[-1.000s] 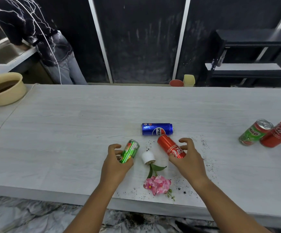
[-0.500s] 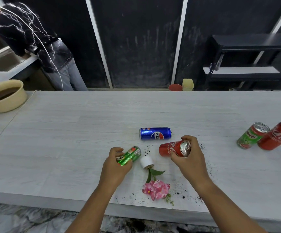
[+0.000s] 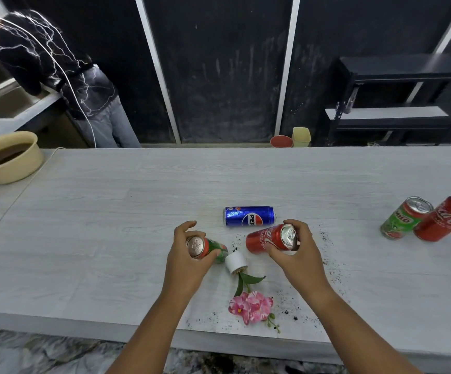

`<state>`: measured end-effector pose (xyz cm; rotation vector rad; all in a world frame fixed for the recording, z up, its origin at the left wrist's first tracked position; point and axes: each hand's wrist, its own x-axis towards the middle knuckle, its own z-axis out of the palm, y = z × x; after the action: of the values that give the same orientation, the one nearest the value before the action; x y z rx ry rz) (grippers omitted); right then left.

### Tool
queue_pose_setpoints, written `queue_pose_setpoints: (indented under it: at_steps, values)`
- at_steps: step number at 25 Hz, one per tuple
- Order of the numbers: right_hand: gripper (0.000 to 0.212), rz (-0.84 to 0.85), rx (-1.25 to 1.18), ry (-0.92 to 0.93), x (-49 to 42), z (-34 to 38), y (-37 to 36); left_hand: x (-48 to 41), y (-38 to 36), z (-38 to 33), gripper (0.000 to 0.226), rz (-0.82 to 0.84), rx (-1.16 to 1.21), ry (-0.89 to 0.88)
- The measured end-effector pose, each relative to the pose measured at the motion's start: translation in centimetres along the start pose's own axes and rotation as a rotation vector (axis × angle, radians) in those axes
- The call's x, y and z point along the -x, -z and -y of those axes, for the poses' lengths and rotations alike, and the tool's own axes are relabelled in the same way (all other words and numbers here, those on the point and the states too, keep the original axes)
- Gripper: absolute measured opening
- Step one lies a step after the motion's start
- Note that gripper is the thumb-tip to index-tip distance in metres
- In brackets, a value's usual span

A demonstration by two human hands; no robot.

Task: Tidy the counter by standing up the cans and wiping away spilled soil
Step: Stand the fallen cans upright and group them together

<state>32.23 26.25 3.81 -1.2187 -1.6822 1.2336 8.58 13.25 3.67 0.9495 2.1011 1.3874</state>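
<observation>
Pale counter (image 3: 97,225) across the whole middle band of the frame. Upper left, a person in a dark patterned top, bent over another bench; just below, at the left edge, tan bowl (image 3: 11,168). Centre frame, left hand (image 3: 184,265) curled round the lid end of green can (image 3: 217,246), thumb below, fingers over; lid toward the camera, long axis slanting off to the lower right, base just beside white pot (image 3: 235,261). To its right, right hand (image 3: 302,263) gripping red can (image 3: 262,238) at the lid end, fingers wrapped over, thumb under; long axis nearly level, base pointing left toward frame centre. Neither can upright yet; likely just needs each base swung down under its hand. Above and between the hands, blue can (image 3: 248,215) flat on its side, axis left to right, untouched, nearer the right hand. Far right, Milo can (image 3: 402,220) and second red can (image 3: 442,220) standing side by side. Below the pot, pink flower (image 3: 251,306) lying toward the lower edge. Smallest, soil (image 3: 327,238) specks scattered right of and below the hands
</observation>
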Motion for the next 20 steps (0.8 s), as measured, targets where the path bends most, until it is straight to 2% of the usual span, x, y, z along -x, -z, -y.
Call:
queue_pose_setpoints:
  at_steps: [6,14,20]
  values:
    - [0.062,-0.013,-0.055,-0.009,-0.5,0.0,0.1,-0.8,-1.5,-0.6,0.091,0.025,0.002,-0.014]
    - [0.066,0.025,0.077,0.051,-1.3,0.2,0.1,-0.5,-2.1,0.6,0.074,0.066,-0.005,-0.022]
    - [0.066,0.08,0.024,0.047,-2.0,-0.3,-1.0,0.0,-1.7,1.5,0.061,0.083,-0.006,0.032]
